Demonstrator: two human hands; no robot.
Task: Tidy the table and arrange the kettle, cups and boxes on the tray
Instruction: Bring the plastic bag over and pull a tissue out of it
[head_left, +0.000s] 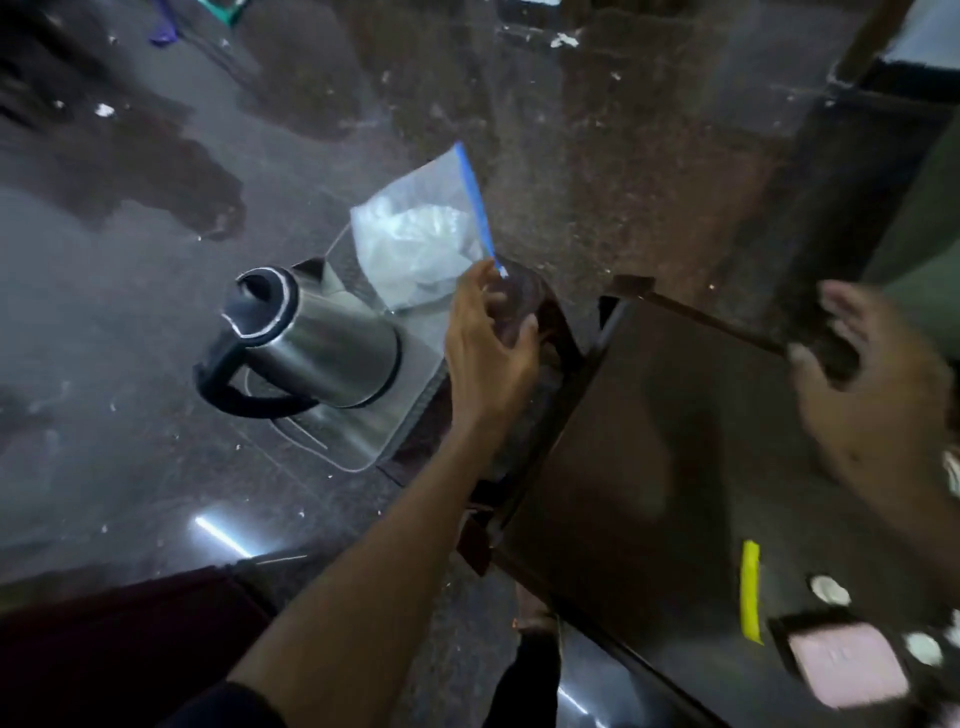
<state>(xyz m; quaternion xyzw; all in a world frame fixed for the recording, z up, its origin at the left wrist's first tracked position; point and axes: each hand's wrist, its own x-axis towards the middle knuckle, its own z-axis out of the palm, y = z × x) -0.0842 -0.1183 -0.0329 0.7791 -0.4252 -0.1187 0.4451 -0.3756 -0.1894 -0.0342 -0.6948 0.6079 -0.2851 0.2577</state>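
listing items on a glass surface, seen from above through a head camera; the frame is dim and blurred.

item: kettle. steel body, black handle and lid, standing at the left on the glass, apart from the tray.

item: bag. clear zip bag with a blue strip, lying behind the kettle, just beyond the left fingertips.

item: cup. clear glass, hard to make out; it sits at the tray's far left corner, inside the left hand's curl.

item: tray. dark, tilted, nothing visible on its near floor. small things at its lower right, a yellow strip and a pink box, whether on the tray or beside it i cannot tell.

left hand: arm stretched forward from the lower left, wrist straight, fingers and thumb curved around the cup; contact looks likely but a firm grasp cannot be confirmed.

right hand: raised at the right, fingers clenched on the tray's far edge, blurred.

step in hand, as judged: getting the cup onto the tray. advice: close thumb and fingers low on the glass wall, lift straight, keep clear of the bag's strip, and hold the tray level and steady with the right hand so nothing slides. kettle and box remain to place.
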